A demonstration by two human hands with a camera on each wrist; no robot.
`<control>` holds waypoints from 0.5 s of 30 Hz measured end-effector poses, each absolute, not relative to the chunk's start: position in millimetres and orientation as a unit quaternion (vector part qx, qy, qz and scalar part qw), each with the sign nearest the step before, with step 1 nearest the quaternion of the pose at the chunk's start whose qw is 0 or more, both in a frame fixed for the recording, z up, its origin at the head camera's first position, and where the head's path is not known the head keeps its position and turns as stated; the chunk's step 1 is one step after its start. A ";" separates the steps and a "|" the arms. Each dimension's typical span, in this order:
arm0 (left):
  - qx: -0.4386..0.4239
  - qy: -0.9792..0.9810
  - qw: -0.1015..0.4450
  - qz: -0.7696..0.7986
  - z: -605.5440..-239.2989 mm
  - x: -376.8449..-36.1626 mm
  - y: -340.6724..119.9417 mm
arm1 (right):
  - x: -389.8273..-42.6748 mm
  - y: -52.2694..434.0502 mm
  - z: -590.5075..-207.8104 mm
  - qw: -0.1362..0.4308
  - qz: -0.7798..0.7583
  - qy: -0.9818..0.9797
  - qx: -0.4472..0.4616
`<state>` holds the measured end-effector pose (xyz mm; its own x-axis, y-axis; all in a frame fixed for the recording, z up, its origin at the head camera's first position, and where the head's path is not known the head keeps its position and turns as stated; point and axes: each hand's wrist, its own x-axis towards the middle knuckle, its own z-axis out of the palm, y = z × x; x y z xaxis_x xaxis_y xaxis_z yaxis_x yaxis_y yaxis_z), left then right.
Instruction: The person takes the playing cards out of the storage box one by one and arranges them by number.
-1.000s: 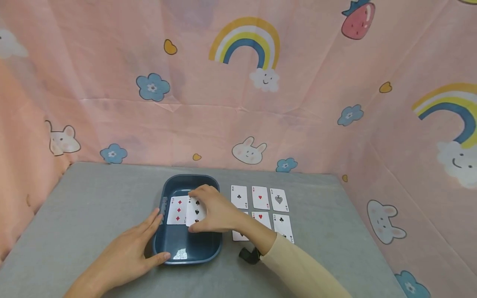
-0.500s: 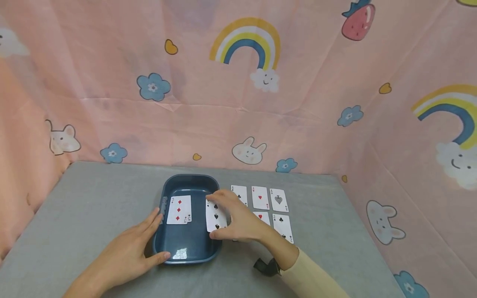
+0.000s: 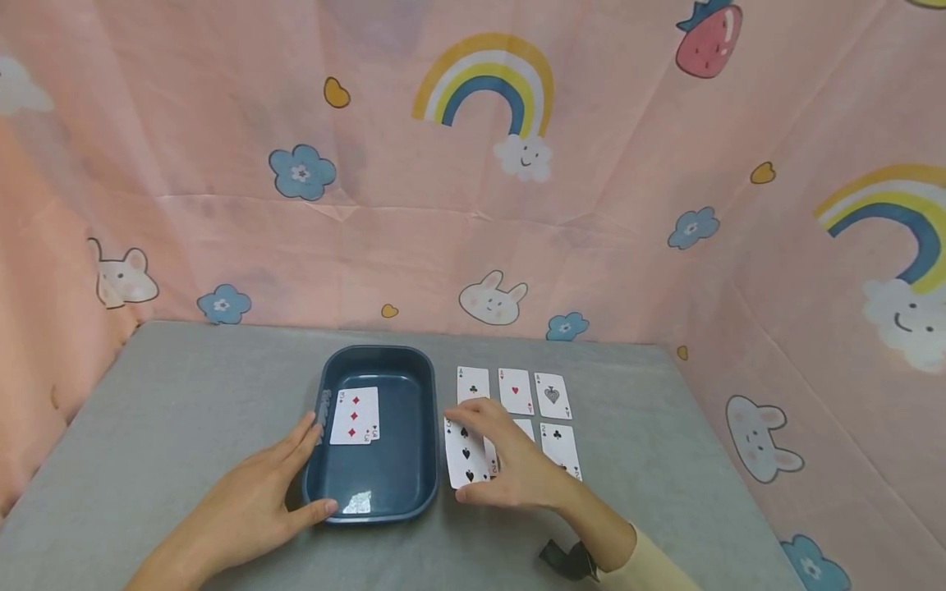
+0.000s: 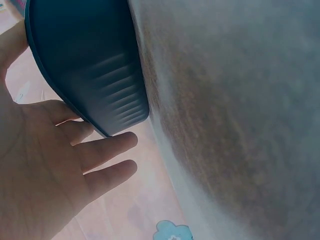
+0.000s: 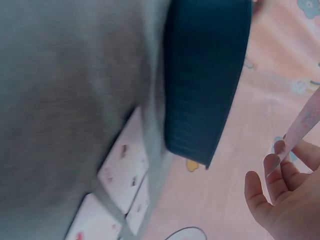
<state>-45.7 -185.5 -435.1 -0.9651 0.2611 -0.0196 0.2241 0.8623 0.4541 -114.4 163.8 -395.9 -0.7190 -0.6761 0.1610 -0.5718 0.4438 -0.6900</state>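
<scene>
My right hand (image 3: 513, 464) pinches a three of spades playing card (image 3: 464, 461) between thumb and fingers, just right of the tray and over the nearer row of cards. In the right wrist view this card (image 5: 306, 120) is raised above the table. My left hand (image 3: 251, 501) rests on the left side of the dark blue tray (image 3: 402, 484), fingers straight along the rim and thumb at its front left corner. Inside the tray lies a three of diamonds (image 3: 349, 419), with another card's edge showing beneath it.
Right of the tray, an ace of clubs (image 3: 473, 384), ace of hearts (image 3: 515, 392) and ace of spades (image 3: 553, 396) form the far row. Nearer lies a two of clubs (image 3: 559, 447), beside cards partly hidden by my right hand. A pink printed cloth (image 3: 606, 246) hangs behind the grey table.
My right hand has lifted the three of spades off the cards in the tray and carried it right, past the tray's rim. My left hand has stayed put.
</scene>
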 end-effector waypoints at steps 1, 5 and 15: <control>0.126 0.964 0.041 0.230 -435.1 -45.8 -185.4 | -112.4 166.8 -397.5 0.068 -0.377 0.847 -0.369; 0.128 0.965 0.037 0.227 -435.6 -45.7 -185.4 | -105.3 177.5 -406.6 0.062 -0.360 0.854 -0.371; 0.130 0.964 0.037 0.231 -435.0 -44.9 -185.1 | -88.7 196.5 -423.9 0.088 -0.293 0.883 -0.355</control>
